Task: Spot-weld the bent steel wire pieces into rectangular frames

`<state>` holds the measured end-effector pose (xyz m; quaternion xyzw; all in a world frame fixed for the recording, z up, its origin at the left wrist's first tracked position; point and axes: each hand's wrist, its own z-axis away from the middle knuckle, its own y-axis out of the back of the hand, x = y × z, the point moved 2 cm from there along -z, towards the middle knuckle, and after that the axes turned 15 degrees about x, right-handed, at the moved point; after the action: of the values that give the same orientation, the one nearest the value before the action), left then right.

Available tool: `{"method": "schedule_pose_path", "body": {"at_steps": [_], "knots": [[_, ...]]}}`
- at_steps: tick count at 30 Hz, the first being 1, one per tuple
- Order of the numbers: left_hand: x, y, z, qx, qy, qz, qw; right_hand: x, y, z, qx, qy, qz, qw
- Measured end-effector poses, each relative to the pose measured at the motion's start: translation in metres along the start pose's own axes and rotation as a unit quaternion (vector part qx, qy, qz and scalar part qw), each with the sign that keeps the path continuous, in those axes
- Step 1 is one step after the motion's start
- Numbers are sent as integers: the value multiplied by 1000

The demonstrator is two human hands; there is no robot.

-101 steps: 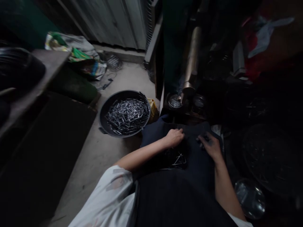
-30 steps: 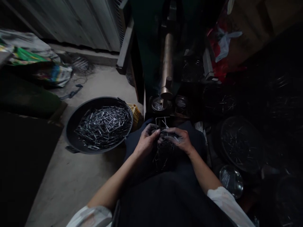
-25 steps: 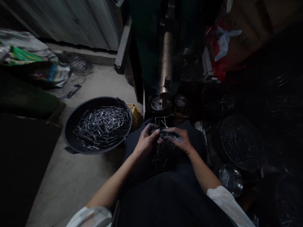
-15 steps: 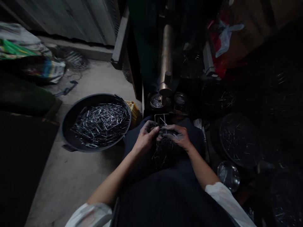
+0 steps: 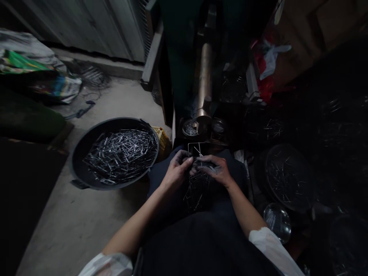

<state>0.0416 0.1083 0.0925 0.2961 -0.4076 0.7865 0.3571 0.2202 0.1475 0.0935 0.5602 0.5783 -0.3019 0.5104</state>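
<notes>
My left hand [image 5: 180, 165] pinches a bent metal wire piece [image 5: 189, 148] between thumb and fingers; its squared end stands up above the hand. Close beside it, my right hand [image 5: 215, 167] is closed around several thin metal rods [image 5: 212, 168], whose ends poke out past the fingers. Both hands are darkened with grime and held over my lap. Below them, loose wire pieces [image 5: 197, 191] lie in shadow on the dark cloth. Directly ahead of the hands is a machine with a thick metal cylinder [image 5: 205, 84].
A black basin [image 5: 75, 157] heaped with bent wire pieces stands at left, beside a yellow crate [image 5: 161, 138]. Under the cylinder sits a small dish [image 5: 189, 128] of tiny metal parts. At right are a dark round tray [image 5: 287, 176] with wire and a shiny metal bowl [image 5: 277, 222].
The whole view has shifted slightly, so the surroundings appear a little lower. My hands stay close together; the right fingers have shifted slightly on the rods.
</notes>
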Motion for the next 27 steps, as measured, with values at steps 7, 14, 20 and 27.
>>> {"method": "schedule_pose_path", "body": {"at_steps": [7, 14, 20, 27], "knots": [[7, -5, -8, -13, -15, 15, 1000, -1, 1, -14, -1, 21, 21, 1000], [10, -7, -12, -15, -39, 23, 999, -3, 1, -21, 1, 31, 17, 999], [13, -9, -12, -12, -40, 25, 999, -5, 1, -23, 11, 31, 18, 999], [16, -11, -17, -29, -49, 37, 998, -6, 1, -29, 10, 37, 25, 999]]}}
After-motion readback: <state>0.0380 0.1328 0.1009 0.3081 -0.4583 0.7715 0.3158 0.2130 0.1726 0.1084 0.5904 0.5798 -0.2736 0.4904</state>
